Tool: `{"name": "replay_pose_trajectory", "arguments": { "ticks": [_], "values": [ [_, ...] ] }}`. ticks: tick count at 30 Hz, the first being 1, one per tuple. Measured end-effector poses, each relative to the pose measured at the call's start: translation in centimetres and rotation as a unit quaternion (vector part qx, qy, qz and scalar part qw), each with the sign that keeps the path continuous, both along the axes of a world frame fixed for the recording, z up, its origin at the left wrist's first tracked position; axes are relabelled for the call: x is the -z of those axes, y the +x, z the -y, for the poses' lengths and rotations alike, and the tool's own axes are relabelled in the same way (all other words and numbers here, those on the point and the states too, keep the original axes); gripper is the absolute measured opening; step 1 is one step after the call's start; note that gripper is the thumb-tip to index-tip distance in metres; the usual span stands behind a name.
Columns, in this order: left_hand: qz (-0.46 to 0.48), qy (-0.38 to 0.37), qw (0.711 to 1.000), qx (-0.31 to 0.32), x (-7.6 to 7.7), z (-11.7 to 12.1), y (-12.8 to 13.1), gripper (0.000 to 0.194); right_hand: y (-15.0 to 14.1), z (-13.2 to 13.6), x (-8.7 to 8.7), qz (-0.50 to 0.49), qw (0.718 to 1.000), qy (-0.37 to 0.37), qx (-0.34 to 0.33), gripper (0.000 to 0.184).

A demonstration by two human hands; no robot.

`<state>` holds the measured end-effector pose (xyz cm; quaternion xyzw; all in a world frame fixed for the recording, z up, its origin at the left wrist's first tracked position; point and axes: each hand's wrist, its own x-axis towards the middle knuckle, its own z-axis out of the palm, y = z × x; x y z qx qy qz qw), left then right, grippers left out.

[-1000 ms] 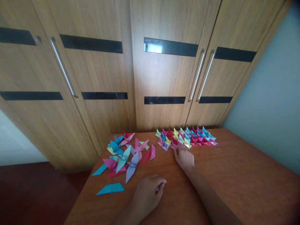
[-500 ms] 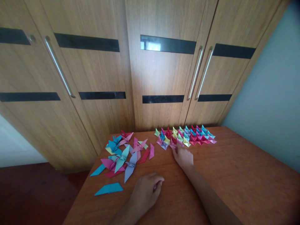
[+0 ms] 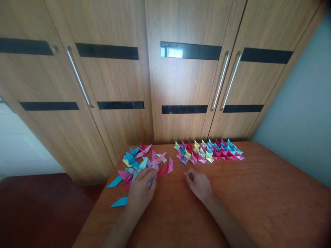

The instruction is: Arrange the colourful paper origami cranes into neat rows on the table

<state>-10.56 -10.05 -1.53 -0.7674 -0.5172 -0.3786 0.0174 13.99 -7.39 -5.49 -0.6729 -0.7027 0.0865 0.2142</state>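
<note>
One table (image 3: 258,199) before us | left hand (image 3: 141,187) bent over the lavender paper piece (image 3: 150,181) at the loose pile (image 3: 131,159); we cannot tell if it grips | right hand (image 3: 199,184) curled closed near the paper rows (image 3: 201,158), packed tight, we judge, for order

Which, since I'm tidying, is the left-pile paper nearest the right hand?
The rightmost pink strip; all others there, even the red strip, lie farther left.

purple paper bird (image 3: 151,180): mostly hidden by left grip (image 3: 141,187) | blue strip (image 3: 120,202): right end covered | wardrobe (image 3: 183,82), desk (image 3: 245,193): cut off
</note>
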Motion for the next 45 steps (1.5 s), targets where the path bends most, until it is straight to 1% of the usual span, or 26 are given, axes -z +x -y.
{"name": "replay_pose_trajectory", "arguments": {
  "ticks": [3, 6, 9, 12, 14, 16, 17, 20, 22, 29, 32, 34, 35, 36, 38, 40, 41, 43, 45],
  "values": [
    [-0.03, 0.022, 0.996, -0.078, 0.0, -0.4, -3.1, 0.021, -0.8, 0.8, 0.5, -0.006, 0.999, -0.003, -0.033, 0.026],
    [-0.057, 0.019, 0.991, -0.117, 0.4, 0.4, -4.6, 0.025, -1.0, 1.2, 0.5, 0.003, 0.999, -0.001, -0.046, 0.025],
    [-0.093, -0.029, 0.986, -0.134, 0.8, 1.7, -4.0, 0.029, -1.0, 1.3, 0.2, 0.006, 0.999, -0.002, -0.054, 0.025],
    [-0.132, -0.087, 0.976, -0.153, 1.1, 2.6, -2.2, 0.036, -0.9, 1.3, -0.1, 0.002, 0.998, -0.013, -0.055, 0.024],
    [-0.144, -0.097, 0.972, -0.159, 1.2, 2.7, -1.1, 0.043, -0.9, 1.3, -0.3, -0.001, 0.998, -0.019, -0.057, 0.024],
    [-0.148, -0.093, 0.972, -0.158, 1.2, 2.5, -0.6, 0.044, -0.9, 1.4, -0.3, -0.004, 0.998, -0.019, -0.062, 0.025],
    [-0.146, -0.09, 0.973, -0.156, 1.3, 2.3, -0.4, 0.042, -0.9, 1.4, -0.3, -0.006, 0.998, -0.017, -0.065, 0.025],
    [-0.13, -0.078, 0.98, -0.13, 1.3, 1.6, -0.5, 0.026, -0.8, 1.3, -0.1, -0.003, 0.998, -0.011, -0.069, 0.026],
    [-0.122, -0.066, 0.985, -0.103, 1.3, 1.4, -0.7, 0.02, -0.8, 1.3, 0.0, 0.001, 0.997, -0.008, -0.07, 0.026],
    [-0.098, -0.028, 0.993, -0.059, 1.8, 1.7, -1.1, 0.018, -0.8, 1.4, -0.1, -0.011, 0.997, -0.008, -0.072, 0.025],
    [-0.088, -0.007, 0.996, -0.019, 1.5, 2.0, -0.9, 0.019, -0.6, 1.3, -0.1, -0.063, 0.995, -0.001, -0.081, 0.028],
    [-0.093, -0.008, 0.996, 0.013, 0.9, 2.0, -0.4, 0.021, -0.4, 1.2, -0.2, -0.147, 0.984, 0.003, -0.103, 0.032],
    [-0.099, -0.012, 0.995, 0.03, 0.5, 2.0, 0.1, 0.022, -0.2, 1.1, -0.2, -0.206, 0.971, 0.001, -0.118, 0.033],
    [-0.107, -0.015, 0.993, 0.049, 0.1, 2.0, 0.6, 0.023, -0.1, 0.9, -0.3, -0.271, 0.953, -0.005, -0.136, 0.035],
    [-0.124, -0.02, 0.989, 0.08, -0.9, 1.7, 2.0, 0.024, 0.1, 0.8, -0.5, -0.396, 0.903, -0.029, -0.164, 0.038],
    [-0.141, -0.024, 0.985, 0.101, -1.7, 1.3, 3.6, 0.025, 0.2, 0.6, -0.7, -0.475, 0.86, -0.059, -0.18, 0.043],
    [-0.147, -0.027, 0.983, 0.11, -2.0, 1.1, 4.4, 0.025, 0.2, 0.6, -0.8, -0.493, 0.848, -0.069, -0.183, 0.044],
    [-0.147, -0.037, 0.979, 0.133, -2.3, 0.7, 6.0, 0.025, 0.3, 0.5, -0.8, -0.502, 0.843, -0.069, -0.181, 0.044],
    [-0.122, -0.045, 0.979, 0.159, -2.2, 0.4, 7.1, 0.025, 0.4, 0.3, -0.7, -0.497, 0.849, -0.052, -0.171, 0.04]
  ]
}}
